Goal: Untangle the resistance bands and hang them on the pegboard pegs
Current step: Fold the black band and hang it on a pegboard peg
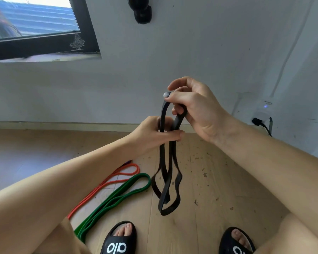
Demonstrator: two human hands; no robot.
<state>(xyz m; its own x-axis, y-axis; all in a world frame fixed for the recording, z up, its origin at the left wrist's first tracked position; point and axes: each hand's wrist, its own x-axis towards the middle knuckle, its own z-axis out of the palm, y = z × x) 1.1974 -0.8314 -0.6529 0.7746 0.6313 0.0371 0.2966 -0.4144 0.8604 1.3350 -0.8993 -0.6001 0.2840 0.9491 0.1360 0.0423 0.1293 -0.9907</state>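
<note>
My right hand [193, 107] grips the black resistance band [166, 173] at its top. My left hand [154, 133] pinches its strands lower down. Orange band [106, 184] and green band [117, 197] lie on the floor [218, 198].

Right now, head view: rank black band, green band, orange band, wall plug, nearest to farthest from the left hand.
1. Black band: gripped in the left hand.
2. Green and orange bands: too close to call, on the floor below-left.
3. Wall plug: far right.
</note>
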